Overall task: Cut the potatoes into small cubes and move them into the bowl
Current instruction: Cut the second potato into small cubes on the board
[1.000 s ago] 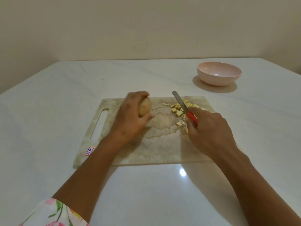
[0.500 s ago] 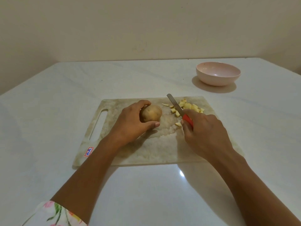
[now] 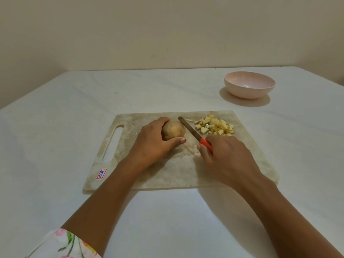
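On the middle of the cutting board [image 3: 167, 175], the left hand [image 3: 150, 144] curls round the whole potato [image 3: 173, 130] to steady it for cutting. The right hand [image 3: 225, 157] grips the knife [image 3: 189, 130] by its red handle, blade pointing toward eleven o'clock just beside the potato. Cut cubes [image 3: 214, 126] are heaped at one o'clock, clear of the blade's work. The bowl [image 3: 247, 93] sits farther that way on the desk [image 3: 55, 127].
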